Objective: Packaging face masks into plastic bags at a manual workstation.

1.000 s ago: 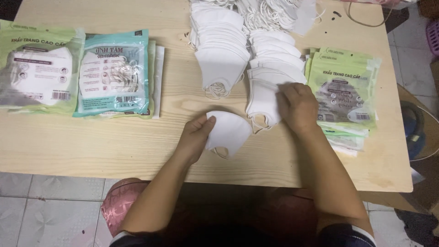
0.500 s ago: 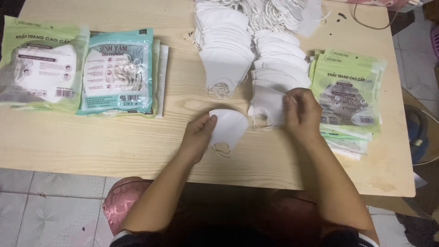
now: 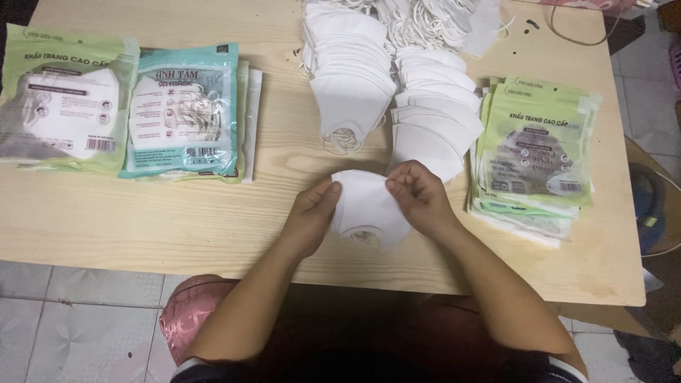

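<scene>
A folded white face mask [image 3: 363, 206] lies on the wooden table [image 3: 177, 220] near its front edge. My left hand [image 3: 312, 216] pinches its left edge and my right hand [image 3: 420, 195] pinches its upper right edge. Just beyond my hands are two fanned rows of white masks, the left row [image 3: 351, 78] and the right row [image 3: 434, 113], with ear loops showing at the front.
Left on the table lie a green mask packet [image 3: 60, 106] and a stack of teal packets [image 3: 186, 113]. A stack of green empty packets [image 3: 535, 149] sits right of my right hand. Loose white elastic loops [image 3: 433, 21] are piled at the far edge.
My right hand has left the right row of masks and come to the single mask, which both hands now hold a little nearer the table's middle.
</scene>
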